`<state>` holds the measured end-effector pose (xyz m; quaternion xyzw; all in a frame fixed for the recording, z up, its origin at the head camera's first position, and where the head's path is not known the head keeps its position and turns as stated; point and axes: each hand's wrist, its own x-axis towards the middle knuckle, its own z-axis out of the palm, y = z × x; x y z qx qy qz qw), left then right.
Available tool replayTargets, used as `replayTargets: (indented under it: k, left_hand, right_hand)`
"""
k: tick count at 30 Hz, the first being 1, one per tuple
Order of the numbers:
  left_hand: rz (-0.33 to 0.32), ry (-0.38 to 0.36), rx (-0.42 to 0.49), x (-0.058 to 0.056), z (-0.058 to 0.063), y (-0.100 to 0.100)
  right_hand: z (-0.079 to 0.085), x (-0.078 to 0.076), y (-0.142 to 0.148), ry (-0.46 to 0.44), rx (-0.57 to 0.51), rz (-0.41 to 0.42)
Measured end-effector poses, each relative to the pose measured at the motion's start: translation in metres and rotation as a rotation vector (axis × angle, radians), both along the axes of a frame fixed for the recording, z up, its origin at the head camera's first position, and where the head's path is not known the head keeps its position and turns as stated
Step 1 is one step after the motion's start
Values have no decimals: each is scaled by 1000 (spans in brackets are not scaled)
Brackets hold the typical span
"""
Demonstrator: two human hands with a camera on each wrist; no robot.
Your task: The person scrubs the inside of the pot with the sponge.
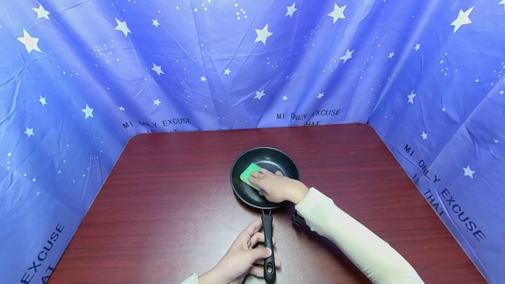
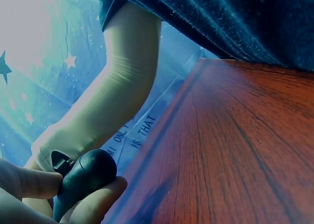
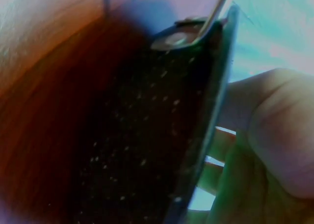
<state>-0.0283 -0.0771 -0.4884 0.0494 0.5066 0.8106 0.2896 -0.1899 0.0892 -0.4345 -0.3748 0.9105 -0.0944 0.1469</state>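
A black frying pan with a speckled coating sits on the table, its handle pointing toward me. My left hand holds that handle, thumb on top and fingers beneath. In the left wrist view, the rounded handle end shows between the thumb and a finger. Inside the pan, my right hand holds a green and pale yellow sponge against the left part of the surface. The right wrist view shows the pan's speckled outer side beside the right hand; the sponge is hidden there.
The pan stands on a dark red wood-grain table with rounded far corners. Blue curtains with white stars and lettering hang close behind and along both sides. The right forearm in a pale sleeve crosses the table's right part.
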Motion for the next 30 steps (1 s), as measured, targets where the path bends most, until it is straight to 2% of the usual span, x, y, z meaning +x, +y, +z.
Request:
replayTargets:
  k: [7, 11, 19, 22, 30]
  left_hand:
    - [-4, -4, -1, 0, 0, 1]
    - [-3, -7, -1, 0, -1, 2]
    - [10, -10, -4, 0, -1, 2]
    - [13, -12, -6, 0, 0, 2]
    - [8, -10, 0, 0, -1, 1]
  right_hand:
    - [0, 0, 5, 41, 48, -102]
    - [2, 2, 7, 37, 85, -177]
    - [12, 8, 7, -6, 172, -264]
    - [17, 13, 6, -21, 205, -280]
    - [32, 28, 8, -74, 263, -246]
